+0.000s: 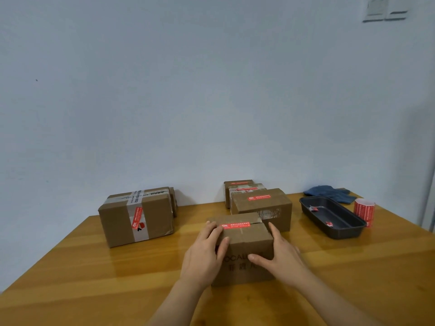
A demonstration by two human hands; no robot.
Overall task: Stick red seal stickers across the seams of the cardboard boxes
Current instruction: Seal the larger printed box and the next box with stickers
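A small cardboard box stands on the wooden counter, nearest the person. A red sticker lies flat across the seam on its top face.

The left hand grips the box's left side: its fingers curl over the top left edge, just beside the sticker's left end, and the thumb presses the front face. The right hand holds the right side, fingers straight along the side wall, thumb laid across the front face over the printed lettering.

Behind this box, touching or nearly touching it, stands a medium box with a red sticker on top. Two more boxes stand behind that one against the wall, each with a red strip on top.

To the left, well apart, a large box carries grey tape and a red sticker on its front face; another box stands half hidden behind it.

To the right lies a dark tray holding two small scraps, red and pale. A sticker roll stands upright just beside its far side. A blue glove lies behind the tray.
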